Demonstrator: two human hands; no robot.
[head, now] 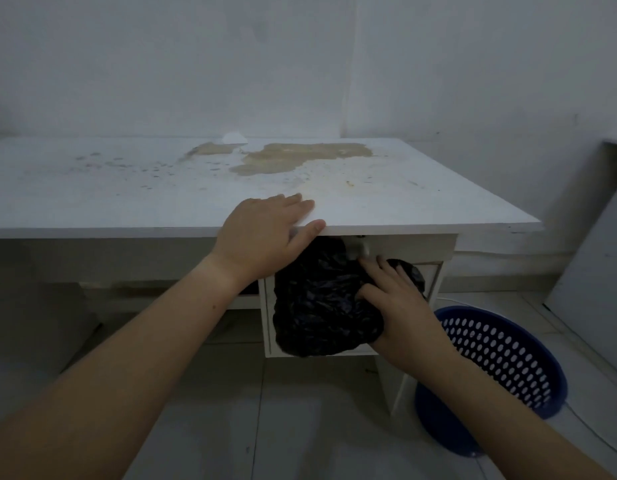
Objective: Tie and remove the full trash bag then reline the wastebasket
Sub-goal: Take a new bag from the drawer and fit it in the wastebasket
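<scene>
Black bag (321, 306) sits bunched under the table (127, 188) front edge, against the drawer unit (267, 317).
Right hand (400, 306) grips it, fingers curled into the crumpled plastic. Left hand (265, 233) lies flat on the table top, fingers straight (thumb along the edge). Blue perforated wastebasket (501, 358) stands on the floor, right of the bag.
</scene>
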